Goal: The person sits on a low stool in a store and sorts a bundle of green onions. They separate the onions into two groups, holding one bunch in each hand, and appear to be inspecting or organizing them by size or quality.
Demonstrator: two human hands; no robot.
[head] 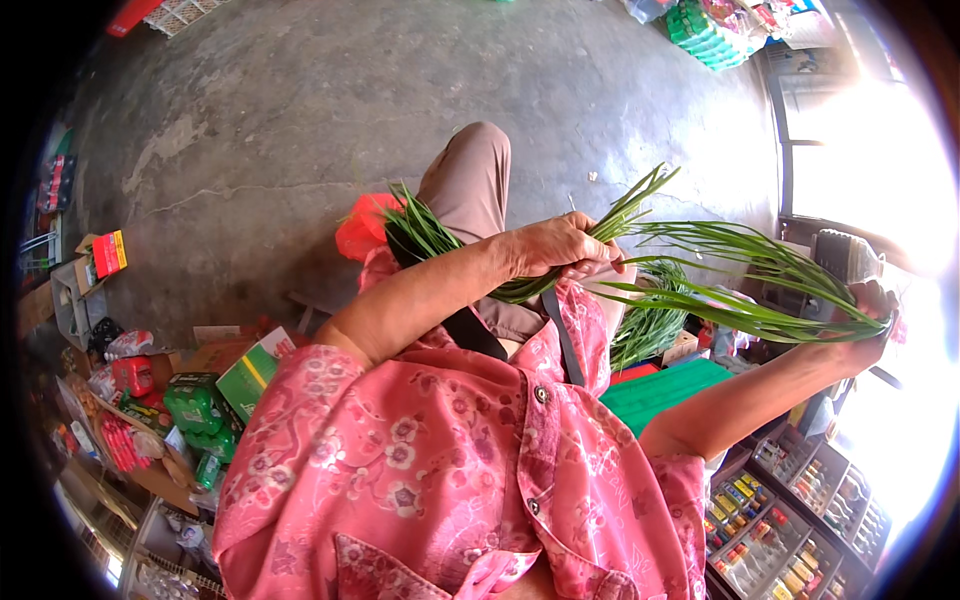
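My left hand (566,244) is closed around a bunch of long green leaves (622,214), which look like garlic chives. The bunch lies across my lap, and its leaf tips (420,221) spread out past my forearm on the left. Off to the right, my right hand (866,315) grips the ends of several long chive leaves (757,262). These leaves stretch in two loose strands between the hands. Below them, beside my leg, sits a heap of more green leaves (649,322). A red plastic bag (366,225) shows at the left of my knee.
Around me is a grey concrete floor (315,112). A green board or surface (664,394) lies under my right arm. Racks of bottles (772,532) stand at lower right, and packs of green bottles (199,409) with cartons at left. A bright window (847,172) is on the right.
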